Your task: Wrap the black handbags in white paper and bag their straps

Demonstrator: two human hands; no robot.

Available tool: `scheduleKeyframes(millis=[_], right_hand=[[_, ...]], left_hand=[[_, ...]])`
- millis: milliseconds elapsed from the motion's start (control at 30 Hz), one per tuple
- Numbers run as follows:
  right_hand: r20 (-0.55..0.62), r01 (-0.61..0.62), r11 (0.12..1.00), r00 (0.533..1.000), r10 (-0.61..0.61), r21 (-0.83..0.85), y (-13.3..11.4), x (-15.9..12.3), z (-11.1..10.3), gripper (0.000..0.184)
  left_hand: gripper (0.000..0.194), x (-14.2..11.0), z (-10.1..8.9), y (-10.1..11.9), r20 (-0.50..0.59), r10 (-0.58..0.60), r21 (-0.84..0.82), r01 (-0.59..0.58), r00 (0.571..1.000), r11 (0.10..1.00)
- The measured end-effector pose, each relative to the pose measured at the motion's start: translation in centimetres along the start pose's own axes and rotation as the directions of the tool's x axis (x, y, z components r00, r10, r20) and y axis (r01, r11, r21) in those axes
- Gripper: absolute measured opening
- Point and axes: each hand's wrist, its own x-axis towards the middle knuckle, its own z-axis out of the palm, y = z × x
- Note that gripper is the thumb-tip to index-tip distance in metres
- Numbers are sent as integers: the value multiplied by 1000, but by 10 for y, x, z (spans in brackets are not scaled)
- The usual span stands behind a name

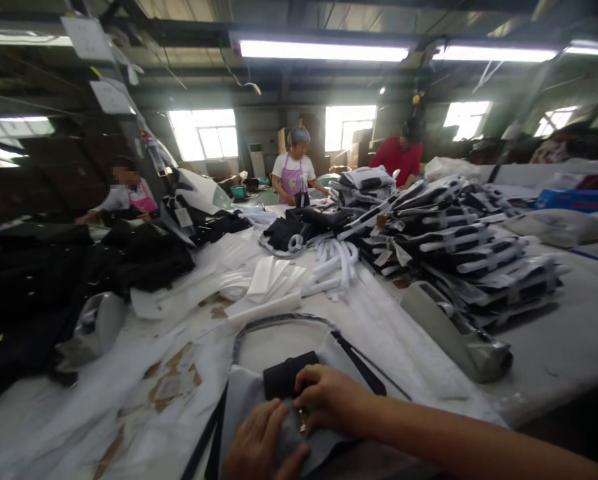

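Note:
A grey handbag point(243, 385) with black trim lies on the table in front of me. Its looped handle point(283, 318) arches away from me, and a black folded piece point(283, 375) rests across its upper part. My left hand point(259, 440) lies on the lower left of the bag, fingers stretched and thumb apart. From the right, my right hand point(329, 398) reaches over the bag with bent fingers, pinching at a small gold-coloured clasp point(303, 420). Part of the clasp is hidden by the fingers, and the bag's lower edge is behind my hands.
White foam strips point(273, 277) lie beyond the bag. A tall stack of wrapped dark bags point(473, 240) stands right, near a grey tape dispenser point(449, 330). Another dispenser point(99, 327) and dark bags point(129, 257) are left. Co-workers, one in a purple apron point(292, 181), work farther back.

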Motion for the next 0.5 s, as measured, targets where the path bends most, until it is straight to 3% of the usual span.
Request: scheduleKeyframes(millis=[100,167,300,500], right_hand=[[27,-54,997,998,52,53,-5,1,-6,39],[68,-40,995,997,33,90,-7,1,-12,37],[74,18,984,997,-31,176,-9,-8,-21,39],[24,99,992,995,-98,-84,-4,-24,-4,27]], left_hand=[[23,12,-9,10,-51,126,-109,-131,991,985],[22,17,-11,13,-75,177,-141,-186,981,972],[26,21,-13,12,-3,195,-208,-192,981,959],[26,17,-7,10,61,182,-260,-160,981,952]])
